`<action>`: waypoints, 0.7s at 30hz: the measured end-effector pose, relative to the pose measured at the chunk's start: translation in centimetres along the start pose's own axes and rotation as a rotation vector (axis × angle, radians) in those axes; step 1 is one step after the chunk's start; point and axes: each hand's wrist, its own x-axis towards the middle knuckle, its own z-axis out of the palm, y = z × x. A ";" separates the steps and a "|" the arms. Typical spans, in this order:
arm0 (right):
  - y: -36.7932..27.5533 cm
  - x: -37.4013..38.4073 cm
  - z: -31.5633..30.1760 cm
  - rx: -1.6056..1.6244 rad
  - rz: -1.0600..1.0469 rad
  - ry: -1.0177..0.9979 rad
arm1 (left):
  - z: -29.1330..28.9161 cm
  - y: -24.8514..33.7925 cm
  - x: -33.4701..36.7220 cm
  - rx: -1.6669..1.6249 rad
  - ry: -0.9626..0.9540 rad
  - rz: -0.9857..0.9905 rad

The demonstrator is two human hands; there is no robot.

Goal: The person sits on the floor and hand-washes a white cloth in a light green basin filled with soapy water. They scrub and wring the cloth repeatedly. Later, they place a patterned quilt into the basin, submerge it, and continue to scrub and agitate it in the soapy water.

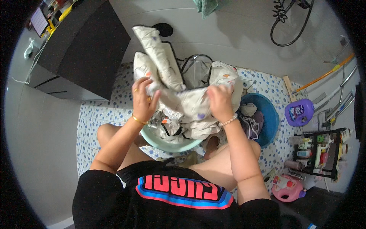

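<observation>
A bulky cream padded cloth (167,70) with coloured prints and dark edging rises in folds from a pale green basin (171,147) between my knees. On its left side, my left hand (144,100) has its fingers curled over the cloth, the thumb standing off. My right hand (221,102) grips the cloth's right side, fingers bent over the upper edge. Between the hands the cloth is stretched and slightly blurred. Its lower part lies crumpled and wet-looking in the basin. Whether it is a garment or a cover I cannot tell.
Right of the basin stands a blue tub (273,128) holding shoes (254,124). Farther right are a purple jug (300,112), a pink jug (288,188) and a black rack (318,154) of bottles. A dark cabinet (85,42) stands at left. A clear bag (196,72) lies behind the cloth.
</observation>
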 end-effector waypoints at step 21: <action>-1.5 -3.5 15.8 -0.634 -0.294 -0.997 | 9.9 -6.4 -12.2 0.141 -1.461 -0.112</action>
